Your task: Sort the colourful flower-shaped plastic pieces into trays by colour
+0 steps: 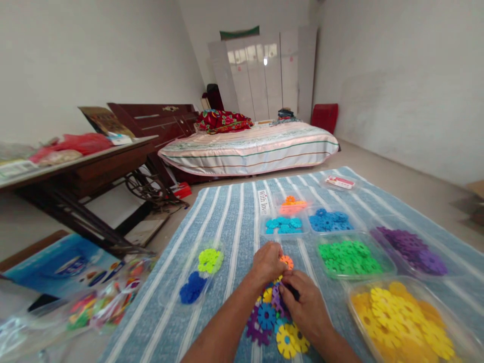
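Observation:
My left hand is closed, its fingers curled down around linked flower-shaped plastic building discs. An orange disc shows just beyond its fingertips. My right hand meets it from the right, thumb and fingers pinched at the same cluster; the exact piece between them is hidden. Below the hands, the cluster shows a blue disc, a purple disc and a yellow disc on the striped cloth. Whether all these pieces are joined I cannot tell.
On the right stand clear tubs of yellow discs, green discs and purple discs. Farther back are blue discs, light-blue discs and orange discs. Leftward, a tray holds lime discs and dark-blue discs.

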`<state>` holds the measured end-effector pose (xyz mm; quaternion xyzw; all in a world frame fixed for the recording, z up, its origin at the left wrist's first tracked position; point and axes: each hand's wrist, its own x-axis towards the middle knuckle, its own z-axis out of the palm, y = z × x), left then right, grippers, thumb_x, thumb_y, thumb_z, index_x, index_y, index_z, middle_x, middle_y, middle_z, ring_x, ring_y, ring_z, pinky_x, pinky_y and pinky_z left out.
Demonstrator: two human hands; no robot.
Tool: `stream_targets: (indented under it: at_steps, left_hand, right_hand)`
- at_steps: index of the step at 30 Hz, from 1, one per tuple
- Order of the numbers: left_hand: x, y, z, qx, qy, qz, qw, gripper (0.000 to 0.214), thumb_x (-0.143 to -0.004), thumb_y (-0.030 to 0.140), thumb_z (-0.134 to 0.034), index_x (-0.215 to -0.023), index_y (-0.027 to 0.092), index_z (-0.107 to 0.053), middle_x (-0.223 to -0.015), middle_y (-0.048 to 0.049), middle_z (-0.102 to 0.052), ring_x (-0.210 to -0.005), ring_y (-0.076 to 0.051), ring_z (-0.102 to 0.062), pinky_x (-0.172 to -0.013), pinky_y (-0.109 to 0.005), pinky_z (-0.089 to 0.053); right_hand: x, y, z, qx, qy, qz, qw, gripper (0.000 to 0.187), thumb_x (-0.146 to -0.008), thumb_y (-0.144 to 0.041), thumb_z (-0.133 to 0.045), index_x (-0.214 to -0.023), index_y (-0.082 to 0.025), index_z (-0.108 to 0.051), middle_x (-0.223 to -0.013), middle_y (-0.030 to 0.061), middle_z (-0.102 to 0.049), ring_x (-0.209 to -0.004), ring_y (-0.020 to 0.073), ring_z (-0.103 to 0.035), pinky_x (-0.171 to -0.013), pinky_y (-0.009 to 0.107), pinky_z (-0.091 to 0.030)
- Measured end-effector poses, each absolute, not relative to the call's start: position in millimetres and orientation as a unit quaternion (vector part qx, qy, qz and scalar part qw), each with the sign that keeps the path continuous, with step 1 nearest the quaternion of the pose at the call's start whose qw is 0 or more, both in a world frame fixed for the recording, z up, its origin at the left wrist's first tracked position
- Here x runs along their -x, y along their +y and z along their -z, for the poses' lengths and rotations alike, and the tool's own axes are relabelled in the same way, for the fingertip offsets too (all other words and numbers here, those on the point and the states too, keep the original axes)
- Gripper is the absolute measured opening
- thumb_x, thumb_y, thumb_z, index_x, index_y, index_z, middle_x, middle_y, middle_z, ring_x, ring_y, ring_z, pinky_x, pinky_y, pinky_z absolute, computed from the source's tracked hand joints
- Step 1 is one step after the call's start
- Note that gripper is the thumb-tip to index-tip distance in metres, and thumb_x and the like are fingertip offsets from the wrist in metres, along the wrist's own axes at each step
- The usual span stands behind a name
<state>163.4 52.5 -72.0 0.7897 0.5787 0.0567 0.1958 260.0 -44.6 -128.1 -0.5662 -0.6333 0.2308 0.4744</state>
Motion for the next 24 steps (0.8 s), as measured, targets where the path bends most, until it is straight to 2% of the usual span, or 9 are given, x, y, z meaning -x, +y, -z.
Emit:
stream_targets:
  at_steps: [9, 13, 17, 20, 24]
  left_hand:
    - [-163.5, 46.4, 59.8, -0.796, 0.539, -0.1, 0.257, 0.006, -0.064, 0.015, -0.058, -0.066, 0.017, -0.063, -0.064, 0.0028, -0.062, -0.064, -0.012, -0.056, -0.055, -0.02, -0.039]
    - [-160.8, 54.2, 39.9, -0.775, 0.503, -0.184, 0.335, 0.003, -0.064, 0.015, -0.059, -0.064, 0.016, -0.062, -0.053, 0.0043, -0.056, -0.055, -0.01, -0.054, -0.05, -0.018, -0.038]
    - [-175.2, 86.7, 10.4, -0.679, 0.552, -0.282, 0.394, 0.003, -0.064, 0.011, -0.061, -0.066, 0.013, -0.061, -0.048, 0.0047, -0.054, -0.046, -0.008, -0.053, -0.047, -0.017, -0.039]
    - [-197.7, 125.1, -8.3, -0.654, 0.571, -0.312, 0.386, 0.004, -0.068, 0.012, -0.06, -0.072, 0.011, -0.061, -0.053, 0.0019, -0.057, -0.047, -0.008, -0.054, -0.045, -0.016, -0.039]
    - [-223.3, 167.7, -17.9, -0.632, 0.592, -0.327, 0.377, 0.016, -0.076, 0.017, -0.056, -0.089, 0.008, -0.06, -0.068, -0.0044, -0.064, -0.056, -0.01, -0.061, -0.05, -0.018, -0.044]
  right_hand:
    - [-259.5, -46.2, 122.1, 0.563, -0.601, -0.263, 0.502, 0.02, -0.083, -0.027, -0.047, -0.075, -0.022, -0.064, -0.078, 0.004, -0.064, -0.079, 0.0169, -0.059, -0.074, 0.028, -0.046]
    - [-258.0, -45.9, 122.5, 0.56, -0.593, -0.264, 0.515, 0.017, -0.082, -0.025, -0.049, -0.073, -0.021, -0.063, -0.077, 0.0033, -0.063, -0.078, 0.0163, -0.058, -0.073, 0.027, -0.045]
    - [-256.1, -45.6, 122.7, 0.559, -0.592, -0.259, 0.52, 0.017, -0.082, -0.024, -0.05, -0.073, -0.021, -0.064, -0.077, 0.0031, -0.064, -0.077, 0.0161, -0.058, -0.073, 0.026, -0.044]
    - [-256.5, -45.3, 122.4, 0.558, -0.595, -0.259, 0.517, 0.017, -0.082, -0.024, -0.05, -0.072, -0.021, -0.064, -0.076, 0.0029, -0.064, -0.076, 0.0159, -0.058, -0.073, 0.026, -0.044]
    - [-259.7, -45.5, 123.5, 0.554, -0.596, -0.265, 0.517, 0.018, -0.082, -0.026, -0.05, -0.074, -0.022, -0.065, -0.078, 0.0031, -0.064, -0.078, 0.0159, -0.059, -0.074, 0.026, -0.045]
